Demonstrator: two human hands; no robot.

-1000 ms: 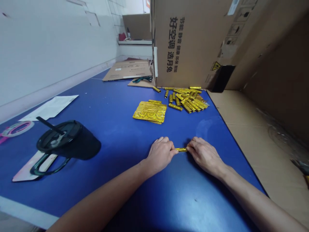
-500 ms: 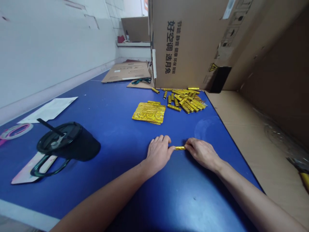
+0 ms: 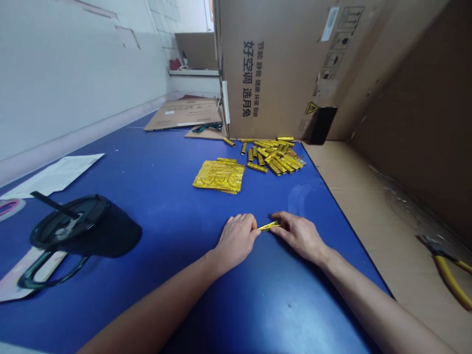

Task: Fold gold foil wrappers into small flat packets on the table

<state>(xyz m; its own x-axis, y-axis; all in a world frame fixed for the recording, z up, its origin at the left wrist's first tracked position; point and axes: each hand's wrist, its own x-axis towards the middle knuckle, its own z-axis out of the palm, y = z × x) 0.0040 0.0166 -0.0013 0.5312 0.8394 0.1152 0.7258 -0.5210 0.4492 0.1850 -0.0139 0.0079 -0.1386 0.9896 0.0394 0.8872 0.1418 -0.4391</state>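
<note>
A short roll of gold foil (image 3: 269, 225) lies tilted between my hands, just above the blue table top (image 3: 177, 305). My left hand (image 3: 236, 238) pinches its near left end with the fingertips. My right hand (image 3: 298, 236) holds the other end between thumb and fingers. Beyond the hands lies a flat stack of patterned gold foil sheets (image 3: 219, 177). Farther back, a loose pile of gold foil rolls (image 3: 273, 157) rests against the cardboard box.
A large cardboard box (image 3: 273, 69) stands at the table's far edge. A black tumbler with a straw (image 3: 88, 228) lies on its side at the left, near white paper (image 3: 55, 177). Yellow-handled pliers (image 3: 448, 278) lie on cardboard beyond the table's right edge.
The foil roll has tilted, with its right end now farther from me than its left. My hands have drawn slightly closer together, and the whole view has shifted a little.
</note>
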